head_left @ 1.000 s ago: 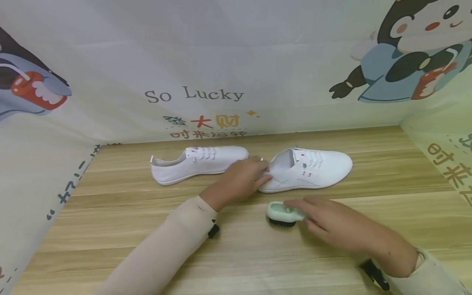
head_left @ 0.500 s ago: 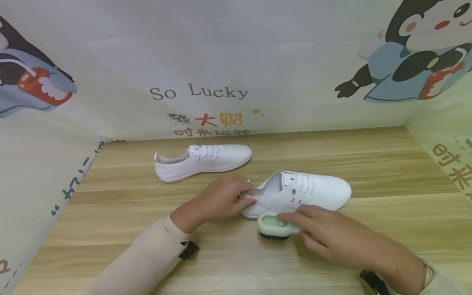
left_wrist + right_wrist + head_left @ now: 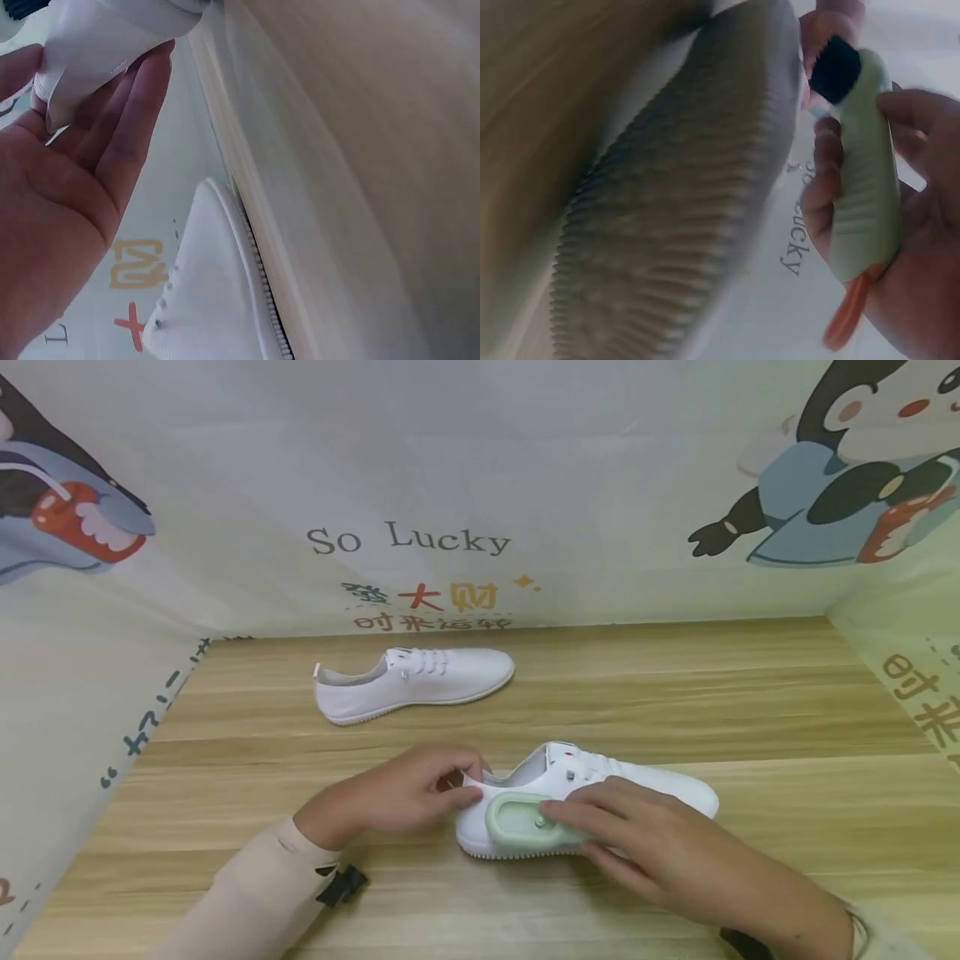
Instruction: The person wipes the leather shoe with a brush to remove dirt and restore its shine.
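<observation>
My left hand [image 3: 397, 789] pinches the heel collar of a white lace-up shoe [image 3: 678, 787]. In the left wrist view, thumb and fingers close around its heel [image 3: 82, 52]. The shoe is tilted, its ribbed sole [image 3: 690, 172] facing the right wrist camera. My right hand [image 3: 652, 835] grips a pale green shoe brush [image 3: 517, 822] by its handle, a fingertip near the small button on its top. In the head view the brush overlaps the shoe's near side by the heel, hiding its bristles. Dark bristles [image 3: 836, 70] and an orange hanging loop [image 3: 851, 307] show in the right wrist view.
A matching white shoe [image 3: 420, 681] stands farther back on the wood-grain table [image 3: 225, 793], toe to the right. Behind it rises a pale printed cloth wall [image 3: 600, 527] with lettering and cartoon figures, and similar cloth encloses both sides.
My left hand has drawn the held shoe from beside the other one toward me and leftward, tilting it. My right hand has brought the brush leftward over the shoe's heel side.
</observation>
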The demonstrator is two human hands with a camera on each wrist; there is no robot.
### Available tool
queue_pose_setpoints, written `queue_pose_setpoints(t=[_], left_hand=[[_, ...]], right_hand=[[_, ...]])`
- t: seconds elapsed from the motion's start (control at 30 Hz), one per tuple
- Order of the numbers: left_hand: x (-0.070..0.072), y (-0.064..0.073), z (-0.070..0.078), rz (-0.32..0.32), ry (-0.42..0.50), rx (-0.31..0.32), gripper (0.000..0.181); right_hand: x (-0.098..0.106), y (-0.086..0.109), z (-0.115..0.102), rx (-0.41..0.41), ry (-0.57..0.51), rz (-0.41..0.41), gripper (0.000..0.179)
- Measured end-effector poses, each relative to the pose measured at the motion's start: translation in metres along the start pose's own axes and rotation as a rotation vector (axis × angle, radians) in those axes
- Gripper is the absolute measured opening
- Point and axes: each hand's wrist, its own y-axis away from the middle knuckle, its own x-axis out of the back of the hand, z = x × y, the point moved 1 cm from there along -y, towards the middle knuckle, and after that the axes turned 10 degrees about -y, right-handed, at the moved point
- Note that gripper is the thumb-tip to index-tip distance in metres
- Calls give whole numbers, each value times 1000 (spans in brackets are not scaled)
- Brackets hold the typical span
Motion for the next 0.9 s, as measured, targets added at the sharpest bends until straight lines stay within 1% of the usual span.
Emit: queue_pose_setpoints(t=[0.07,0.1,0.2,0.23,0.3,0.33,0.5,0.6,0.8,0.9], left_hand=[[1,3,-3,-30,47,37,12],[2,4,-4,-39,44,55,15],[2,6,-3,-58,-3,122,35],[1,6,-3,-60,-22,132,42],[0,6,-2,-52,-69,133,54],[-1,5,-2,-51,-74,131,57],[-3,3,-1,-45,-90,123,63],[-4,3,-2,-42,-80,127,63],[-5,4,-2,-38,-61,112,61],[-6,5,-3,-40,-55,106,61]], right_hand=[[-3,-2,0,-3,20,30,40],[-5,-3,1,-6,30,43,41],[-10,-4,3,-30,52,81,41],[-11,-4,4,-39,53,97,39],[-13,-4,5,-67,51,116,37],[-14,-4,6,-83,51,123,38],[-17,-2,8,-124,53,135,45],[-16,-1,8,-112,58,139,43],[-17,-3,6,-42,120,114,44],[-19,-5,6,-23,133,109,43]])
